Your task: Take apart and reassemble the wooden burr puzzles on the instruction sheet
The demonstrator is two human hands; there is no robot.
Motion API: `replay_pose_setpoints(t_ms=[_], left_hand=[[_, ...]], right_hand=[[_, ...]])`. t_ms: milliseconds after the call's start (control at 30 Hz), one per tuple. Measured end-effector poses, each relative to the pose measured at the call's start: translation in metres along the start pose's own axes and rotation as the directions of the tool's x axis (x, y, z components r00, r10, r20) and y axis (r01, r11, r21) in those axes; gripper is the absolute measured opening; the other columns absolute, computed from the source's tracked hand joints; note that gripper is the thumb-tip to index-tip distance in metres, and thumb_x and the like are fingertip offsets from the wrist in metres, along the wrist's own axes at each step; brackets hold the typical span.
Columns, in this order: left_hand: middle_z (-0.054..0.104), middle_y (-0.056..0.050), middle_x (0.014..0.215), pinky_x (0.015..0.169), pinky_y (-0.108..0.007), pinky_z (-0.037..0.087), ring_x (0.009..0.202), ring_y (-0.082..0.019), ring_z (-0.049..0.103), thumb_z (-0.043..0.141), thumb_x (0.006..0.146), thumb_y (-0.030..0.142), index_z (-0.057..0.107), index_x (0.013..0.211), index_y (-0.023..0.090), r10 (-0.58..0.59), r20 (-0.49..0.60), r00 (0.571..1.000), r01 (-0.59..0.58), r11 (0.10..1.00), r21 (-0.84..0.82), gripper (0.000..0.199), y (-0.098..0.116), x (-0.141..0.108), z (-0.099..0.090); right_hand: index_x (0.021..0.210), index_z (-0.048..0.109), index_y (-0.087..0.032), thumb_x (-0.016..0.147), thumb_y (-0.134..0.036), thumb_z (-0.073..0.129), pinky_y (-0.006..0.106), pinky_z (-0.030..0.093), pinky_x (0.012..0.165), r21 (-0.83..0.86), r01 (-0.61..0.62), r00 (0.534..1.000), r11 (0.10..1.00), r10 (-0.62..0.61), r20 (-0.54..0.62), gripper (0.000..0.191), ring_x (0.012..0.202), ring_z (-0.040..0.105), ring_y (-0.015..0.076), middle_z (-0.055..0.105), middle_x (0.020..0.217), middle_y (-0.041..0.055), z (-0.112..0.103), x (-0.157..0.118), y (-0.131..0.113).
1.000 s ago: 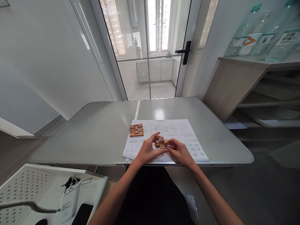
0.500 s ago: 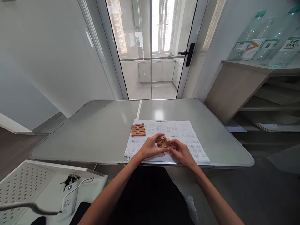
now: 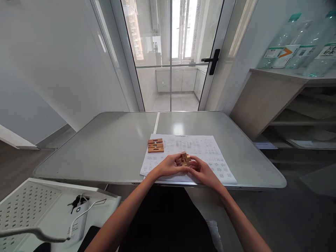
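Note:
A small wooden burr puzzle [image 3: 185,160], made of interlocking notched pieces, is held just above the printed sheets near the table's front edge. My left hand [image 3: 169,166] grips it from the left, fingers behind and thumb in front. From the right, my right hand [image 3: 201,170] closes on the same puzzle, its thumb meeting the left thumb. Several loose notched wooden pieces [image 3: 155,149] lie side by side on the upper left of the printed paper sheet [image 3: 194,141], which carries line diagrams. My fingers hide parts of the puzzle.
The grey folding table [image 3: 118,147] has a seam down its middle. At the lower left, a white perforated tray [image 3: 105,194] holds keys [image 3: 76,202] and a white power strip [image 3: 78,224] with a cable. Large plastic bottles [image 3: 286,45] stand on a shelf at the right.
The burr puzzle has been tilted in my hands, so its upright piece leans and shows a different side. Both hands stay around it, slightly lower. The view has shifted a little.

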State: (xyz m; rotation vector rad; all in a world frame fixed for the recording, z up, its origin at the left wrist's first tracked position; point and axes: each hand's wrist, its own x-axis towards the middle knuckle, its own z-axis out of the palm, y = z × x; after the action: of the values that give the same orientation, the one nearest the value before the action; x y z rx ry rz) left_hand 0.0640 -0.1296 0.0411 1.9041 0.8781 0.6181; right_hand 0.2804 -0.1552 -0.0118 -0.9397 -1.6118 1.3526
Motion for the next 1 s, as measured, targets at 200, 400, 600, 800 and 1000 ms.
replay_pose_setpoints(t_ms=[200, 400, 600, 800, 1000], left_hand=[[0.072, -0.01, 0.12, 0.094, -0.038, 0.052, 0.108, -0.027, 0.068, 0.077, 0.086, 0.051, 0.067, 0.128, 0.021, 0.105, -0.009, 0.994, -0.104, 0.993, 0.056, 0.053, -0.002, 0.007, -0.002], [0.068, -0.012, 0.132, 0.099, -0.042, 0.052, 0.116, -0.03, 0.067, 0.082, 0.084, 0.04, 0.046, 0.153, 0.026, 0.151, 0.015, 0.988, -0.149, 0.949, 0.279, 0.079, -0.005, 0.01, 0.004], [0.07, -0.012, 0.129, 0.102, -0.047, 0.049, 0.117, -0.033, 0.066, 0.085, 0.078, 0.034, 0.029, 0.161, 0.025, 0.131, -0.064, 0.989, -0.084, 0.871, 0.483, 0.101, -0.018, 0.009, 0.012], [0.068, -0.013, 0.128, 0.109, -0.053, 0.045, 0.123, -0.034, 0.058, 0.086, 0.077, 0.032, 0.036, 0.157, 0.021, 0.152, -0.362, 0.919, 0.064, 0.852, 0.52, 0.095, -0.039, 0.011, 0.009], [0.065, -0.015, 0.129, 0.113, -0.055, 0.042, 0.131, -0.035, 0.054, 0.08, 0.084, 0.036, 0.043, 0.151, 0.02, 0.153, -0.392, 0.907, 0.096, 0.831, 0.548, 0.078, -0.051, 0.011, 0.006]], right_hand=[[0.134, 0.062, -0.025, 0.096, -0.055, 0.061, 0.033, 0.056, 0.071, 0.033, -0.005, 0.999, 0.999, 0.006, -0.031, 0.048, 0.081, 0.068, 0.02, 0.075, 0.109, 0.0056, -0.001, 0.003, -0.007], [0.116, 0.071, -0.024, 0.09, -0.06, 0.069, 0.03, 0.055, 0.065, -0.008, 0.021, 0.986, 1.0, -0.022, -0.167, 0.044, 0.101, 0.066, 0.0261, 0.069, 0.116, 0.0089, 0.004, 0.006, 0.001], [0.11, 0.07, -0.024, 0.09, -0.063, 0.068, 0.031, 0.054, 0.072, 0.047, 0.03, 0.942, 0.998, -0.012, -0.336, 0.044, 0.098, 0.065, 0.0239, 0.069, 0.113, 0.0081, -0.002, 0.005, 0.008], [0.106, 0.071, -0.023, 0.089, -0.067, 0.067, 0.032, 0.052, 0.073, 0.047, -0.002, 0.917, 0.999, 0.021, -0.397, 0.047, 0.084, 0.063, 0.0222, 0.072, 0.099, 0.0058, -0.001, 0.005, 0.008], [0.1, 0.07, -0.023, 0.089, -0.067, 0.067, 0.031, 0.05, 0.072, 0.023, -0.014, 0.934, 1.0, 0.022, -0.357, 0.046, 0.077, 0.06, 0.0203, 0.067, 0.087, 0.0032, 0.0, 0.004, 0.003]])
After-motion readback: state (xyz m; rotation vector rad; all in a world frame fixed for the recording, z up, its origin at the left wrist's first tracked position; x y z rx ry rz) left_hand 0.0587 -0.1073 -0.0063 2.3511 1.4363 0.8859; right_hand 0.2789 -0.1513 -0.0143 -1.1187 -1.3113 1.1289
